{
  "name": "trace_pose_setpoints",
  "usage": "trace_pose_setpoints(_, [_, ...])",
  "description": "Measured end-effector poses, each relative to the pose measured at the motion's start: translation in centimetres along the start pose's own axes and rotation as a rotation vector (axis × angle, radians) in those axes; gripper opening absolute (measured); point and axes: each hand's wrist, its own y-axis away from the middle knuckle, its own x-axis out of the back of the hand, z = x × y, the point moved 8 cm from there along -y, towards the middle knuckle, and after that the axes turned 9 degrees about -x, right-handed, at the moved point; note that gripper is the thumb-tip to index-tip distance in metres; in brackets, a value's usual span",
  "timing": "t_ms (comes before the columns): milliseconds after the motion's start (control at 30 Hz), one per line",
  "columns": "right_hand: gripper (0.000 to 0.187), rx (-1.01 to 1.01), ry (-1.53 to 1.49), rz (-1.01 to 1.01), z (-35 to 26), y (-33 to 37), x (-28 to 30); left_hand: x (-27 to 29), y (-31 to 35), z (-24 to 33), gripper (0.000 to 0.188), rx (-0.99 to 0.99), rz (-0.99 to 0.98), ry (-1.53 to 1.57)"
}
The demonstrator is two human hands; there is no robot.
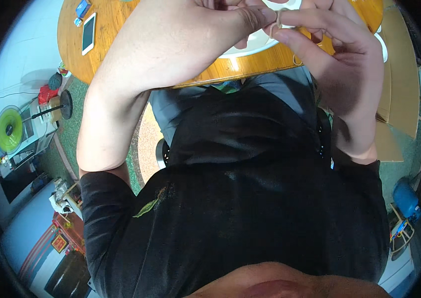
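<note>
A: Which step?
B: Apparently looping: left hand [215, 25] and right hand [342, 42] pinch the cord [278, 20] between fingertips, over the dish [250, 48] at the near side of the table [121, 20].
A: Next move?
B: It probably calls for steady, light tension.

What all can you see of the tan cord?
The cord is thin, tan and bent, apparently into a small loop; string or rubber, I can't tell. The left hand and right hand both pinch it near the picture's top edge, with the white dish behind. The hands cover parts, so its full length is hidden.
</note>
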Motion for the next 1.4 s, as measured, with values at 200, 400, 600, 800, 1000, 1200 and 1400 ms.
trace_pose_setpoints(200, [0.014, -0.162, -0.067, -0.048, -1.9, -0.5, 0.5, 0.9, -0.3, 0.7, 0.024, 0.027, 0.088, 0.016])
trace_pose_setpoints(400, [0.016, 0.417, 0.090, 0.217, -0.5, 1.4, 0.7, 0.9, -0.2, -0.3, 0.026, 0.035, 0.060, 0.170])
trace_pose_setpoints(600, [0.023, 0.491, 0.050, 0.199, 0.4, 2.8, 0.2, 0.2, -0.3, 0.9, 0.026, 0.070, -0.012, 0.012])
trace_pose_setpoints(800, [0.024, 0.537, 0.060, 0.220, 0.5, 3.6, 0.2, 0.1, -0.2, 1.4, 0.027, -0.040, -0.097, -0.104])
trace_pose_setpoints(1000, [0.021, 0.576, 0.089, 0.203, 0.5, 3.2, -0.2, -0.1, -0.1, 1.7, 0.025, -0.156, -0.099, -0.167])
trace_pose_setpoints(1200, [0.023, 0.347, -0.461, 0.111, 2.5, 2.0, -0.5, -0.1, -0.5, 2.1, 0.028, -0.050, -0.021, -0.118])
trace_pose_setpoints(1400, [0.019, 0.265, -0.514, 0.015, 4.8, 2.1, -1.8, -0.1, -0.2, 1.2, 0.025, -0.063, 0.002, -0.067])
